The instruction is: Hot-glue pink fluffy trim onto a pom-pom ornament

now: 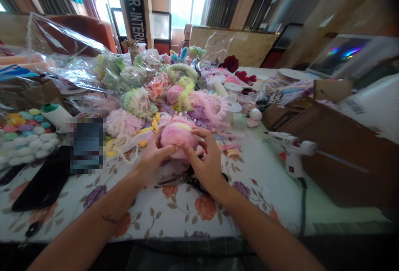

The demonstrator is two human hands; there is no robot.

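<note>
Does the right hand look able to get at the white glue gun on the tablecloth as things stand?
Probably yes, once freed: the white glue gun lies in the open to the right hand's side, nothing between, though both hands now grip the fluffy pink pompom.

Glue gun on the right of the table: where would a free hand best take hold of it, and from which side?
By its white handle, coming from above and the near side. The glue gun stands with its nozzle pointing left, its cord trails toward the near table edge, and a glue stick juts out right. The brown box behind blocks the far side. Both the left hand and right hand grip a pink pompom.
</note>
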